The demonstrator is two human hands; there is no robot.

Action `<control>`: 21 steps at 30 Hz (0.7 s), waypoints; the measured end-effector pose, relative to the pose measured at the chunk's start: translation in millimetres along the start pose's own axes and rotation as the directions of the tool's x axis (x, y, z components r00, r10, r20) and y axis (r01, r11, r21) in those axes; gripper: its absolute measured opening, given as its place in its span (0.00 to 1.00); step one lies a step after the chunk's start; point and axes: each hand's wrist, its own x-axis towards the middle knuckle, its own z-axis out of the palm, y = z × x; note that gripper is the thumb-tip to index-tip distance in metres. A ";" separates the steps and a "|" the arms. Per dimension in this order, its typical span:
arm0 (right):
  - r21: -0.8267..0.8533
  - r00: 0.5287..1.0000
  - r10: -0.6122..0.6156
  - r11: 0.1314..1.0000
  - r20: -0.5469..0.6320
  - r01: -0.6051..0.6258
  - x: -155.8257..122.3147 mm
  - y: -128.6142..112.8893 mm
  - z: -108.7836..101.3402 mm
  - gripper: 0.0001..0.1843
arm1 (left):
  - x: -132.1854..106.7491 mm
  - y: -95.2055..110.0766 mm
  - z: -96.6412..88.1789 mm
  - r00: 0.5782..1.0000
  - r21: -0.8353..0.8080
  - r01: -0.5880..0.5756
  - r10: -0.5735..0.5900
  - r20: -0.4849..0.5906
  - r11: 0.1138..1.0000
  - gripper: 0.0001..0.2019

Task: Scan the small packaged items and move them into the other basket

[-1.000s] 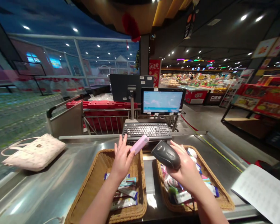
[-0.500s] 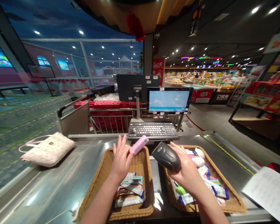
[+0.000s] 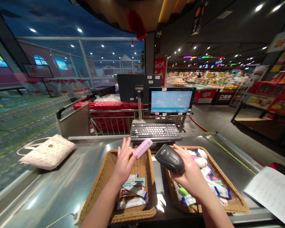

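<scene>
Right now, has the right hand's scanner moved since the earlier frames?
Yes, slightly left: the black barcode scanner now extends less past the right end of the keyboard than in the first frame. The camera shifted too.

shiny metal counter (image 3: 78, 171), two wicker baskets (image 3: 135, 216), pale pink handbag (image 3: 48, 152)

We see round white ceiling spotlights (image 3: 258, 8) against dim surroundings, glare streaking the silver metal counter (image 3: 54, 182) at near left, and a mottled green surface (image 3: 21, 126) blurred at left.
</scene>
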 end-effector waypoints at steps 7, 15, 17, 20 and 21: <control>-0.008 1.000 0.014 1.000 0.022 -0.014 -1.4 2.3 0.6 0.28 | -2.0 -1.9 3.0 1.000 -0.036 0.017 -0.017 0.016 0.999 0.19; 0.022 0.999 0.036 0.999 0.017 -0.037 -1.3 0.2 0.1 0.26 | -4.7 -2.9 3.9 0.999 -0.037 0.033 -0.032 0.025 0.999 0.19; 0.030 0.999 0.036 0.999 0.020 -0.037 -1.0 0.7 0.6 0.26 | -5.0 -3.3 3.5 0.999 -0.038 0.036 -0.035 0.030 0.999 0.19; 0.044 0.999 0.033 0.998 0.019 -0.033 -1.1 1.7 1.7 0.27 | -5.5 -4.5 3.1 0.998 -0.044 0.046 -0.044 0.037 0.998 0.19; 0.049 0.999 0.033 0.998 0.018 -0.034 -1.3 1.8 2.1 0.27 | -5.7 -5.1 3.0 0.998 -0.047 0.049 -0.048 0.039 0.998 0.19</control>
